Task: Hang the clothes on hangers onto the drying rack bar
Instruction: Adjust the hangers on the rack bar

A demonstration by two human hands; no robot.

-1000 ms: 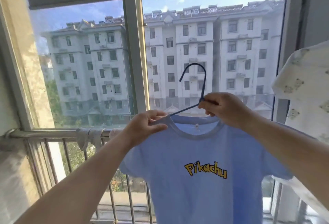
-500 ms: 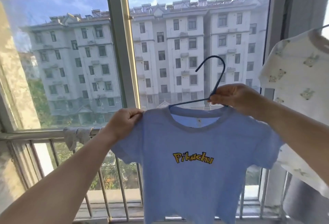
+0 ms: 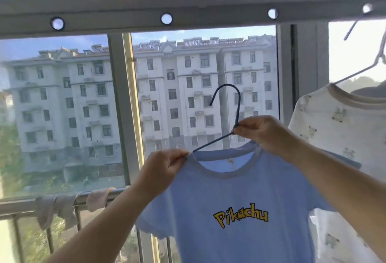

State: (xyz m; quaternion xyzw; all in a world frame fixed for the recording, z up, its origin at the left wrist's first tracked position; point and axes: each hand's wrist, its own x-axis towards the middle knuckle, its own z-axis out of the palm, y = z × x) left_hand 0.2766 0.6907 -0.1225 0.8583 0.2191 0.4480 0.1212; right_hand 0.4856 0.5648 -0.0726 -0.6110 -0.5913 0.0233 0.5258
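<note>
**Blue T-shirt held up below the rack bar**

Below the drying rack bar (image 3: pixel 125 15), which has round holes along it, a blue T-shirt (image 3: pixel 240 210) sits on a dark blue hanger (image 3: pixel 226 120). The right hand (image 3: pixel 265 135) pinches the hanger at the base of its hook. The left hand (image 3: pixel 165 168) pinches the shirt's shoulder beside the collar. The hook is clearly under the bar, not touching it. At right, a white printed shirt (image 3: pixel 338 133) hangs on a white hanger (image 3: pixel 373 53).
</note>
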